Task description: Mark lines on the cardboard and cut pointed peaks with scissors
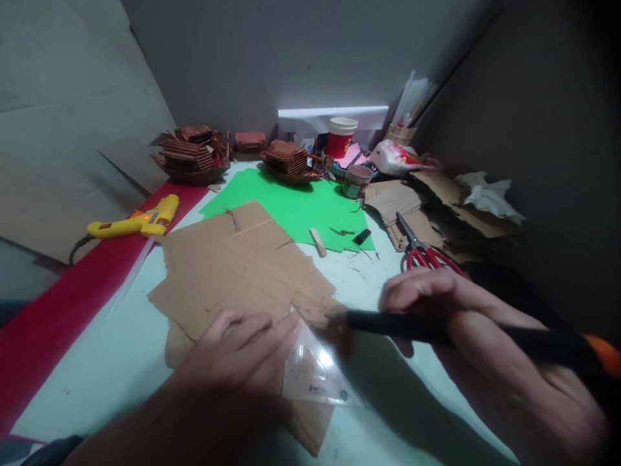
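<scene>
My left hand (pixel 242 349) lies with stretched fingers on brown cardboard (pixel 233 259). Its fingertips touch the edge of a clear plastic set square (pixel 317 382), which rests on the cardboard and partly on the table. To the right, my right hand (pixel 466 330) is wrapped round a long black tool (pixel 398 325) with an orange end. The tool hovers right of the set square, its front end blurred, so I cannot tell its exact kind. Red-handled scissors (pixel 427 255) lie just beyond my right hand.
A yellow glue gun (pixel 140 221) lies at the left on a red strip (pixel 63 330). Behind the cardboard, a green sheet (pixel 286 207) bears a brown model boat (pixel 288 165); another boat (pixel 189 158) stands left. Cardboard scraps (pixel 395 204) and a red cup (pixel 341 137) are farther back.
</scene>
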`<action>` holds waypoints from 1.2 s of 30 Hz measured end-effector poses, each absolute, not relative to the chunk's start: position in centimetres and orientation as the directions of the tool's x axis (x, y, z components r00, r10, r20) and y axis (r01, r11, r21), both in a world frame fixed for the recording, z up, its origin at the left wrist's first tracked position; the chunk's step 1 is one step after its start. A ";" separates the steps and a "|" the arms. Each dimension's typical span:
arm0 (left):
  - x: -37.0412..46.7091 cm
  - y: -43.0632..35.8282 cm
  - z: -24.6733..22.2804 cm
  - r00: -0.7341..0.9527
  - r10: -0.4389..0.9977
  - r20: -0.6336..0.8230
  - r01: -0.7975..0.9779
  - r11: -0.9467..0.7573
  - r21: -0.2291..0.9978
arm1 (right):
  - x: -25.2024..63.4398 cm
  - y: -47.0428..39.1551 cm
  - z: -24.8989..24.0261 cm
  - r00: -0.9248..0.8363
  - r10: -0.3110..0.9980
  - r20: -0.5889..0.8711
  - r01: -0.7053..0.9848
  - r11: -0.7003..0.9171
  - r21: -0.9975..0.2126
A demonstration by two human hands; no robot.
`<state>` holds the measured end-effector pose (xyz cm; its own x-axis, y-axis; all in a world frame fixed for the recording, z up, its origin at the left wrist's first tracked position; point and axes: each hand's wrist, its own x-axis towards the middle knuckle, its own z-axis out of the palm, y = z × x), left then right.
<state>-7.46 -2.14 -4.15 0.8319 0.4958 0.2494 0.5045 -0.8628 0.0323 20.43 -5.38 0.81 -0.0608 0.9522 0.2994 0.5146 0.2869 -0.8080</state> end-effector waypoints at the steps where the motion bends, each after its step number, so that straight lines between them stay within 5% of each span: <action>1: -7.4 -2.1 -4.2 0.832 0.498 0.243 0.506 -0.862 0.033 | 19.6 -4.7 1.2 -0.046 0.973 0.227 0.461 0.222 -0.859; 8: -7.2 -1.8 -4.3 0.834 0.476 0.279 0.506 -0.861 -0.044 | 16.8 -1.7 0.7 0.018 0.994 0.104 0.283 0.095 -0.954; 13: -7.5 -1.9 -4.9 0.830 0.481 0.282 0.485 -0.873 0.062 | 16.8 -1.5 0.1 0.072 0.991 0.116 0.236 0.096 -0.967; 23: -7.4 -2.3 -3.9 0.803 0.544 0.244 0.513 -0.839 0.180 | 16.2 -1.4 -0.1 0.052 0.992 0.113 0.261 0.096 -0.961; 36: -7.4 -2.4 -4.2 0.824 0.517 0.231 0.495 -0.856 0.148 | 16.2 -1.7 -0.2 0.022 0.991 0.131 0.247 0.122 -0.961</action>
<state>-7.35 -2.35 -4.17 0.8243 0.5170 0.2307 0.4953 -0.8560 0.1484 16.23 -1.68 -0.18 0.0224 0.9911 0.1313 0.2473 0.1218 -0.9613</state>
